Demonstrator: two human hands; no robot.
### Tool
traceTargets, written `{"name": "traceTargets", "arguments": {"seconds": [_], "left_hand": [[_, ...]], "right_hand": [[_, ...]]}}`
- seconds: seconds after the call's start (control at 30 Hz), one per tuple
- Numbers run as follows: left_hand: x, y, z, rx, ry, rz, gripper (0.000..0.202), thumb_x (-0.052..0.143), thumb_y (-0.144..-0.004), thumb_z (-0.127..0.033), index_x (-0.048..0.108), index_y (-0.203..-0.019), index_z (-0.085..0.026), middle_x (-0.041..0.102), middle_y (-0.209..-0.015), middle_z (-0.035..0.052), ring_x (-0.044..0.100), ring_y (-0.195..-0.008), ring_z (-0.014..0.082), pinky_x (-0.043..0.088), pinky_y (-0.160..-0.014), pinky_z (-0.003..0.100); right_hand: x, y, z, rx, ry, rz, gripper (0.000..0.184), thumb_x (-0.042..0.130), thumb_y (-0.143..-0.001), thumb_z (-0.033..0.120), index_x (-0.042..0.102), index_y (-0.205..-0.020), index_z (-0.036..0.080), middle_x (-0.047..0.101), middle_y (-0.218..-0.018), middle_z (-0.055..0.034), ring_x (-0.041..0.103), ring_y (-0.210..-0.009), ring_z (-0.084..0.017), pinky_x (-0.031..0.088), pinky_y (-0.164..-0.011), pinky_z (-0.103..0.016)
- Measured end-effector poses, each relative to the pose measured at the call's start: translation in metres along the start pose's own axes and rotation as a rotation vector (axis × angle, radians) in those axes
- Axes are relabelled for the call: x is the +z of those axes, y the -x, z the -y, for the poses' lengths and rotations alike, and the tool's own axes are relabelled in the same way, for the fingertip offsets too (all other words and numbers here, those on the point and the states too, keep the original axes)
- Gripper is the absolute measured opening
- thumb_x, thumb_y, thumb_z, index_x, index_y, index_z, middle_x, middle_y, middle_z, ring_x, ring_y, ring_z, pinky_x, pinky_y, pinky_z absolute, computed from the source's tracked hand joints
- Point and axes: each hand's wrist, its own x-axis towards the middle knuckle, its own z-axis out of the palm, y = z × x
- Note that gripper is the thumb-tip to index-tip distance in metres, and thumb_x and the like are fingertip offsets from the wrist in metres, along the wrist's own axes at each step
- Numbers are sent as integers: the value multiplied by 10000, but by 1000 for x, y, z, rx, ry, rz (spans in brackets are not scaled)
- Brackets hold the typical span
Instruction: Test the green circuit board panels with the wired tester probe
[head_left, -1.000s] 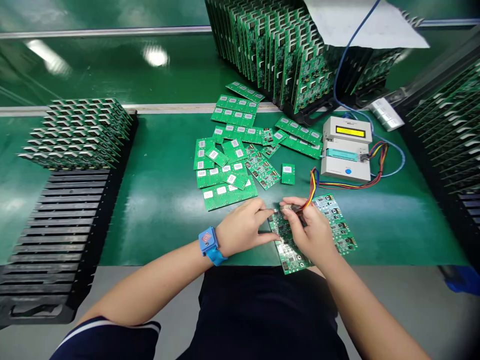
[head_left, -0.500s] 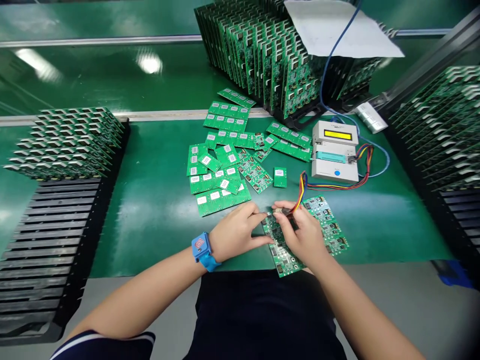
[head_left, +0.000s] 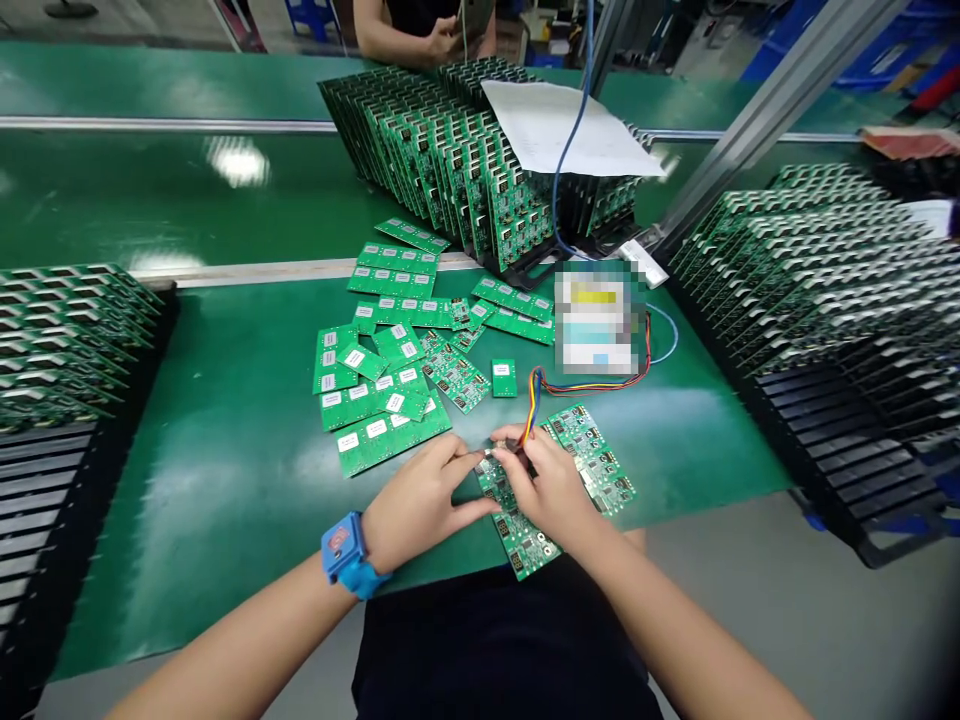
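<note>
A green circuit board panel [head_left: 526, 545], crowded with small parts, lies at the table's front edge, partly covered by my right hand. My left hand [head_left: 420, 500], with a blue wrist strap [head_left: 345, 552], holds the panel's left edge; its index fingertip and thumb touch it some way apart. Between thumb and fingers my right hand [head_left: 551, 485] pinches a small connector [head_left: 510, 445] at the board's upper left. Red, yellow and blue wires [head_left: 533, 400] rise from that connector. My fingers mostly hide it, so I cannot tell how it meets the board. Another populated panel [head_left: 596, 455] shows right of my hand.
Labelled green boards [head_left: 390, 440] lie spread beyond my left hand. The wires run to a blurred white device [head_left: 600, 350]. Racks of upright boards stand at the back [head_left: 450, 170], left [head_left: 67, 330] and right [head_left: 817, 270]. A person's hand [head_left: 446, 40] holds a phone across the table.
The camera view has turned up and right, so the table sits further left and a person across it shows. Both hands keep the same hold on board and connector.
</note>
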Motion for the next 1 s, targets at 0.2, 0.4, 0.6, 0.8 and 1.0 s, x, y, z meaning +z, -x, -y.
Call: {"name": "traceTargets", "arguments": {"seconds": [0.2,0.4,0.6,0.8,1.0], "left_hand": [[-1,0,-2,-21,-11,12,383,651,-787,-435,568,-1026,-147,519,-901,71,524,-818,201,500,-720,359],[0,0,-2,-42,-8,32,385,656,-781,-444,576,-1011,-145,523,-913,77,527,-834,204,497,-739,359],[1,0,0,-27,-7,22,377,637,-796,-447,558,-1018,-152,511,-895,67,520,-815,199,492,-716,352],[0,0,0,1,-16,15,409,636,-801,-431,549,-1066,-131,501,-892,68,513,-804,198,485,-705,350],[1,0,1,5,-19,6,423,635,-801,-434,542,-1079,-129,501,-897,68,510,-806,197,484,-706,351]], "right_hand": [[0,3,-1,32,-27,25,159,446,-922,187,527,-1056,211,622,-997,-78,593,-924,-203,507,-802,-349],[1,3,-2,24,-30,10,156,455,-917,175,525,-1052,213,622,-997,-71,590,-924,-197,504,-811,-336],[2,3,-2,20,-26,11,168,449,-917,169,526,-1062,210,616,-980,-62,591,-911,-190,506,-800,-325],[2,4,-2,13,-33,6,185,448,-920,164,523,-1084,208,605,-963,-66,583,-905,-189,509,-797,-333],[2,5,-3,17,-32,9,183,448,-923,168,519,-1086,210,602,-967,-66,581,-907,-190,510,-795,-335]]}}
